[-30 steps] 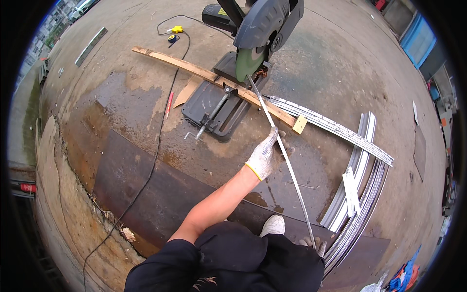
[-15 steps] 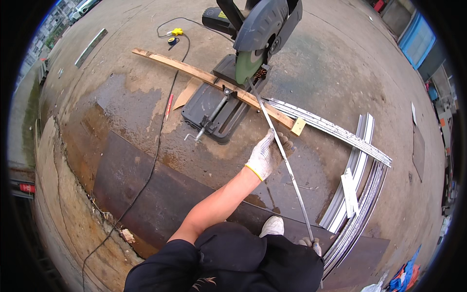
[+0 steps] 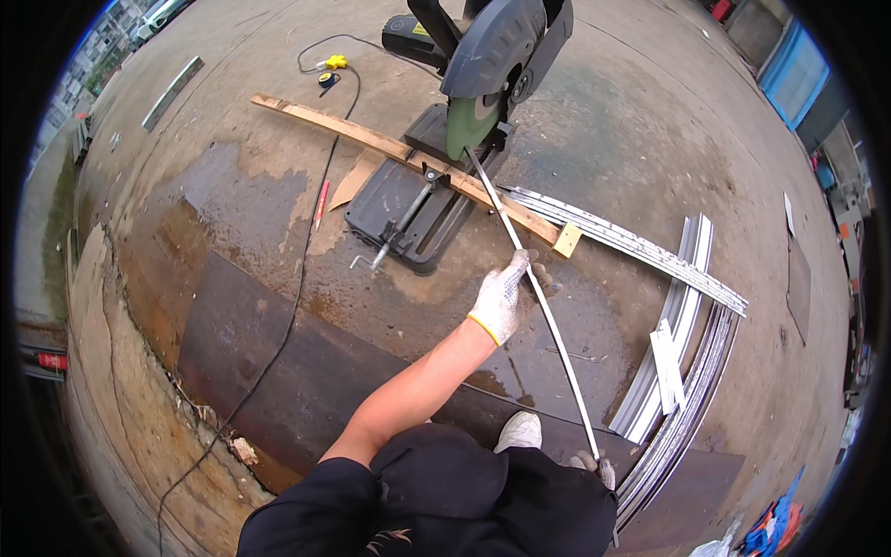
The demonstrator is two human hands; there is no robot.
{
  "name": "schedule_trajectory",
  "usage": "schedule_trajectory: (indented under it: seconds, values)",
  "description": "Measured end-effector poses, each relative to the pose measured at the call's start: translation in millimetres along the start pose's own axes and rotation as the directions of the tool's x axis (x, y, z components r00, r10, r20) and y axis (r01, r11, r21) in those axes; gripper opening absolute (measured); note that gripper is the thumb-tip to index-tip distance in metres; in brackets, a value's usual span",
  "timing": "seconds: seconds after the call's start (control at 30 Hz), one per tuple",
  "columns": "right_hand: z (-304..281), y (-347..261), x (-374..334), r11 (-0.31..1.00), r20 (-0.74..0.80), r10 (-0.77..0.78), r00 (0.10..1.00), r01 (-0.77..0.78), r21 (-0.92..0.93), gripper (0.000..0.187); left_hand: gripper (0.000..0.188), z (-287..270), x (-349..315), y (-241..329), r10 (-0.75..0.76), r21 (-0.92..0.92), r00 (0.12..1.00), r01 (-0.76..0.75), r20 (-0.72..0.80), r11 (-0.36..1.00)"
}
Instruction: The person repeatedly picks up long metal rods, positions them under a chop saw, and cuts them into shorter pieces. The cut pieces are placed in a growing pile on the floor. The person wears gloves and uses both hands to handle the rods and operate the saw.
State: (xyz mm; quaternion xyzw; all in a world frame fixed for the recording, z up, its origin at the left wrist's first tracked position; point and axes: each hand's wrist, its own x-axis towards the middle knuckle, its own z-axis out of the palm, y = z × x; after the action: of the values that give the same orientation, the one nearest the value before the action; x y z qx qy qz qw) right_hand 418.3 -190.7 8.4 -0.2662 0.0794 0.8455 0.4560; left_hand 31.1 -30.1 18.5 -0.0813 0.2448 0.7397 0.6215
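White-gloved left hand (image 3: 496,302) and right hand (image 3: 604,472) grip thin silvery metal strip (image 3: 561,345), seemingly grinding at twelve-o'clock green disc (image 3: 464,125); next needs steadiness

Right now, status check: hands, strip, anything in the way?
Left hand and right hand gripping strip. Far end at green disc. Plank lies across, strip passing over it.

A strip (image 3: 558,339) crosses the plank (image 3: 394,150) on the saw base (image 3: 385,204), left of profiles (image 3: 676,297).
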Motion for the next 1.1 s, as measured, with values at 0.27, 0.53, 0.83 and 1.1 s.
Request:
schedule_trajectory:
  seconds: [0.27, 0.53, 0.83, 1.1]
  values:
    - [26, 21, 1, 0.985, -0.140, -0.119, 0.983, 0.099, -0.144, 0.030, 0.052, -3, 7, 5, -0.039, -0.067, 0.986, 0.050, 0.162, 0.996]
    - [23, -39, 21, 0.900, -0.154, -0.394, 0.906, 0.415, 0.132, 0.039, 0.069, 37, -48, -68, -0.220, 0.630, 0.919, -0.037, 0.326, 0.775]
    - [-53, -153, -35, 0.529, -0.251, -0.815, 0.523, 0.847, 0.048, 0.034, 0.045, 2, -94, -120, -0.736, 0.885, 0.663, 0.254, 0.133, 0.389]
    - [-168, -224, -33, 0.341, -0.501, -0.818, 0.282, 0.939, -0.029, 0.034, 0.043, 8, -83, -118, -0.690, 0.897, 0.718, 0.243, 0.090, 0.370]
